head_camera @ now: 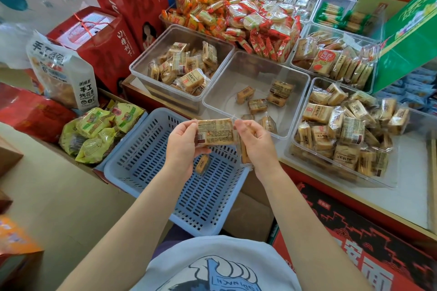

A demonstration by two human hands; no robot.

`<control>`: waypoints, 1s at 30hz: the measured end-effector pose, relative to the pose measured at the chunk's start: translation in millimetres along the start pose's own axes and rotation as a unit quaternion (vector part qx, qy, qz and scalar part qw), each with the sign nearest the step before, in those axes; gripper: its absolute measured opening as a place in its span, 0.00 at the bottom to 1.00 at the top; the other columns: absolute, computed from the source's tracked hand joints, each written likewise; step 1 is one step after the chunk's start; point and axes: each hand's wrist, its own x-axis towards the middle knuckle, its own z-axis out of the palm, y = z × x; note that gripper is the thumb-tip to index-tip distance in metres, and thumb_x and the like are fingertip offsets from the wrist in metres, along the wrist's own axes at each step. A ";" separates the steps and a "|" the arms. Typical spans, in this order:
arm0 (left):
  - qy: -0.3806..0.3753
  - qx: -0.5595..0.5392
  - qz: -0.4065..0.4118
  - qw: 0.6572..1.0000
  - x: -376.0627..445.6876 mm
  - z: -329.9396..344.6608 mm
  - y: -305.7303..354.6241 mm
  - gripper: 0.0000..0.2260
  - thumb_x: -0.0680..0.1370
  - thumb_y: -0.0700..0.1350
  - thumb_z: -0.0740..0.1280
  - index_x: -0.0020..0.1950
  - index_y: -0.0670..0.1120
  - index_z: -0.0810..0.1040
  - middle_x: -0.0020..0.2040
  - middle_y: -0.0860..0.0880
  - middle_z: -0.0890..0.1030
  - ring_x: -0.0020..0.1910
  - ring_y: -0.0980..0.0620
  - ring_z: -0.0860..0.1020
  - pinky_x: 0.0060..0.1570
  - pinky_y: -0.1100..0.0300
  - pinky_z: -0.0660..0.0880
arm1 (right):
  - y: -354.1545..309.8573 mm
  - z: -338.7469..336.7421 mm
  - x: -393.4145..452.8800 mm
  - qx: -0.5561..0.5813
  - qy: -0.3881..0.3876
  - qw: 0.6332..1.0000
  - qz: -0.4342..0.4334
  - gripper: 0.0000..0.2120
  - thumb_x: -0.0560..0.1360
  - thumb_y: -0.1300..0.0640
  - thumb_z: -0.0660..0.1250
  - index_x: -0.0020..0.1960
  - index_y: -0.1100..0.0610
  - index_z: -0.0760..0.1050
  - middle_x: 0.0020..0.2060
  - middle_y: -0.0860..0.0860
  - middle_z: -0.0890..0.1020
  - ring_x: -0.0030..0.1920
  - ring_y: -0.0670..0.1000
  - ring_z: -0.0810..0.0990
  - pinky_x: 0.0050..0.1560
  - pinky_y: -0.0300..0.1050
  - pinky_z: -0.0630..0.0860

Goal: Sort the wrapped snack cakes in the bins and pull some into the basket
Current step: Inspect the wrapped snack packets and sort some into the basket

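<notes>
Both hands are up over the blue slotted basket (151, 172), sharing one wrapped snack cake (216, 131) held flat, label side up. Left hand (183, 143) grips its left end, thumb on top near the barcode, fingers curled underneath. Right hand (254, 140) pinches the cake's right edge with thumb and fingertips, and the same hand also has a second wrapped cake (244, 152) tucked on edge against the palm under the curled fingers. One loose cake (202, 164) lies on the basket floor, partly hidden behind the left wrist. Just beyond the hands, the near-centre clear bin (256, 71) holds only a handful of cakes scattered on its floor, a couple near its front wall just behind the right hand. Clear bin to its left (151, 54) has a moderate pile of the same tan cakes. Clear bin on the right (305, 146) is heaped with them. Behind these, more clear bins with red and orange wrapped snacks (236, 16). Left of the basket, a box of yellow-green packets (94, 130), with red gift boxes (101, 38) behind. Person's light shirt with blue print (220, 267) shows at the bottom edge.
</notes>
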 end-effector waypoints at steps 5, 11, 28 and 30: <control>-0.030 -0.007 -0.010 0.999 -2.9 0.7 0.2 0.08 0.86 0.45 0.60 0.56 0.44 0.77 0.51 0.42 0.85 0.43 0.52 0.85 0.31 0.61 0.80 | -0.4 1.0 0.8 0.030 0.001 1.000 0.011 0.10 0.77 0.47 0.72 0.50 0.53 0.79 0.51 0.57 0.85 0.54 0.58 0.85 0.55 0.54 0.83; -0.062 -0.036 -0.034 0.997 -3.6 -6.8 2.0 0.08 0.86 0.43 0.59 0.55 0.42 0.77 0.51 0.41 0.84 0.42 0.50 0.85 0.28 0.62 0.79 | -3.7 -2.8 1.7 0.078 -0.040 0.996 0.025 0.10 0.79 0.52 0.71 0.53 0.58 0.79 0.49 0.56 0.87 0.51 0.56 0.86 0.55 0.54 0.83; -0.172 0.031 -0.067 0.982 -0.4 -13.0 -0.1 0.04 0.82 0.43 0.67 0.50 0.44 0.76 0.48 0.40 0.85 0.43 0.45 0.86 0.36 0.54 0.84 | -6.5 -4.7 0.9 0.166 0.001 0.983 0.083 0.08 0.80 0.61 0.67 0.42 0.56 0.78 0.38 0.55 0.83 0.38 0.52 0.84 0.37 0.46 0.82; -0.210 0.086 -0.079 0.971 0.7 -13.9 5.8 0.02 0.82 0.42 0.66 0.51 0.44 0.75 0.49 0.39 0.84 0.42 0.45 0.85 0.35 0.55 0.83 | -7.2 -4.2 -0.6 0.178 -0.015 0.979 0.097 0.08 0.81 0.62 0.66 0.43 0.58 0.76 0.36 0.55 0.83 0.35 0.50 0.83 0.34 0.44 0.81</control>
